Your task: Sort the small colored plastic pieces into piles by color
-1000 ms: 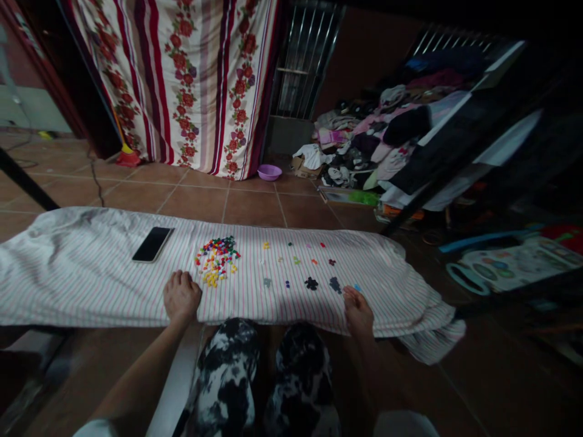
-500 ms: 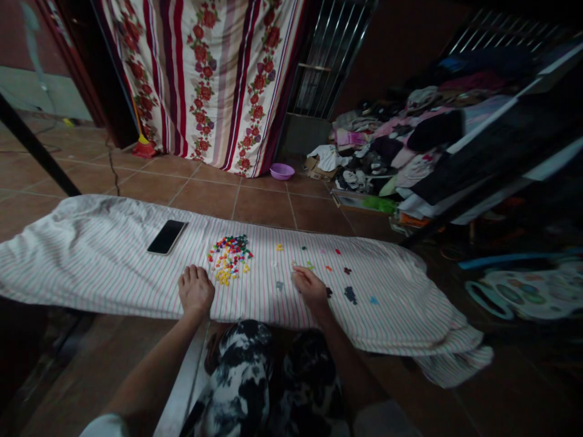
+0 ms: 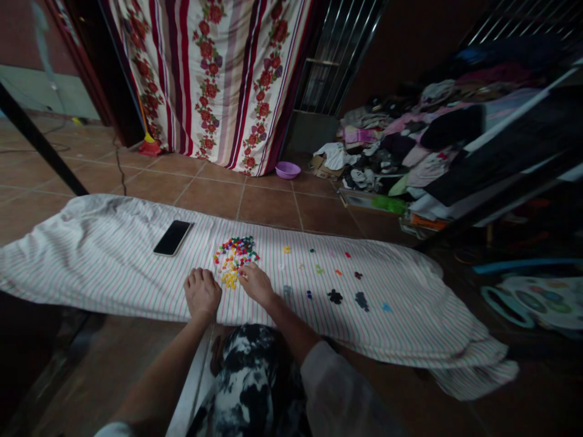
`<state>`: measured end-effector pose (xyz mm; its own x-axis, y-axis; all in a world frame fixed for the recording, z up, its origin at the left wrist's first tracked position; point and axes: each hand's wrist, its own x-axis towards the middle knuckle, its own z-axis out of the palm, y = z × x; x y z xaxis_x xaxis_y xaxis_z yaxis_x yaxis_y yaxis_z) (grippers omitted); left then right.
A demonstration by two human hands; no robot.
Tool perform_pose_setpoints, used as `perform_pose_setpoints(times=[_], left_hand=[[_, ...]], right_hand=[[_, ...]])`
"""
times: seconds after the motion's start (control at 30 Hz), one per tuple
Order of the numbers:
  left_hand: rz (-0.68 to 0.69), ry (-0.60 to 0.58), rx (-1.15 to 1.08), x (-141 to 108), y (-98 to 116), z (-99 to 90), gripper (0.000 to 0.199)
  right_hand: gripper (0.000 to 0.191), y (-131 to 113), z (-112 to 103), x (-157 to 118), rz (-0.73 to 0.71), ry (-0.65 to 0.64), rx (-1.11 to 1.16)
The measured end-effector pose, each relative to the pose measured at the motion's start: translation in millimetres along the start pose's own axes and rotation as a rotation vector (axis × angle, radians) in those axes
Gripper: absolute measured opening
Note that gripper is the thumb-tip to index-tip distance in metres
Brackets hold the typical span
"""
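Many small coloured beads lie in a loose pile (image 3: 234, 258), with yellow ones at its near side. My right hand (image 3: 257, 284) reaches to the pile's right edge, thumb and fingers drawn together at the beads. Whatever may be between those fingertips is too small to make out. My left hand (image 3: 203, 292) rests palm down on the striped cloth, just left of the pile, fingers bent a little and holding nothing visible. Small one-colour groups are spread out to the right, among them yellow beads (image 3: 286, 249), black beads (image 3: 335, 296), dark grey beads (image 3: 362, 300) and blue beads (image 3: 386, 307).
A phone (image 3: 173, 237) lies on the striped cloth (image 3: 113, 255) left of the pile. Beyond, a purple basin (image 3: 288, 170) stands on the tiled floor by a floral curtain (image 3: 237, 79). Heaped clothes (image 3: 392, 139) fill the right background, and a dark pole (image 3: 40, 142) slants at left.
My right hand has moved left from the sorted groups to the pile, uncovering the black and purple beads. My left hand stays resting on the cloth. The view has shifted slightly.
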<state>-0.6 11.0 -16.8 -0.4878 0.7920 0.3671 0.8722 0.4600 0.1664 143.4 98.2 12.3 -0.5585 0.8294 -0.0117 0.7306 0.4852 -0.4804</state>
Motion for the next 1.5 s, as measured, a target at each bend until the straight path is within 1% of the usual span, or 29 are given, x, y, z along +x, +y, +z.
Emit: perform_pose_setpoints(times=[0.13,0.27,0.4,0.57,0.7,0.8,1.0,1.17,1.23,1.37,1.5], left_hand=[[-0.005,-0.006,-0.001,1,1,-0.3,0.023],[-0.014,-0.014,-0.012,1,2,-2.7,0.024],[-0.014,-0.010,-0.013,0,2,-4.0,0.023],[-0.010,0.008,-0.006,0,1,-2.3,0.020],[-0.006,0.031,0.009,0,1,0.2,0.020],[0.002,0.037,0.017,0,0,1.1,0.021],[0.005,0.026,0.006,-1,0,0.0,0.021],[-0.010,0.009,0.002,0,2,-3.8,0.023],[-0.014,-0.004,-0.009,-1,2,-4.8,0.024],[-0.014,0.000,-0.011,-2,0,-3.5,0.027],[-0.019,-0.021,0.011,-2,0,-2.9,0.028]], right_hand=[[0.026,-7,-2,5,0.017,-0.050,-0.090],[0.029,-13,-1,7,0.009,-0.072,-0.145],[0.028,-19,1,6,0.036,-0.090,-0.199],[0.032,-28,1,0,0.025,-0.082,-0.320],[0.031,-31,0,-3,-0.009,-0.051,-0.343],[0.028,-27,3,-1,-0.014,-0.018,-0.316],[0.019,-18,9,1,0.015,0.081,-0.173],[0.018,-19,4,-6,0.063,0.127,-0.031],[0.017,-17,4,-10,0.088,0.165,0.020],[0.016,-1,9,-25,0.109,0.300,0.104],[0.019,27,9,-49,0.138,0.449,0.205]])
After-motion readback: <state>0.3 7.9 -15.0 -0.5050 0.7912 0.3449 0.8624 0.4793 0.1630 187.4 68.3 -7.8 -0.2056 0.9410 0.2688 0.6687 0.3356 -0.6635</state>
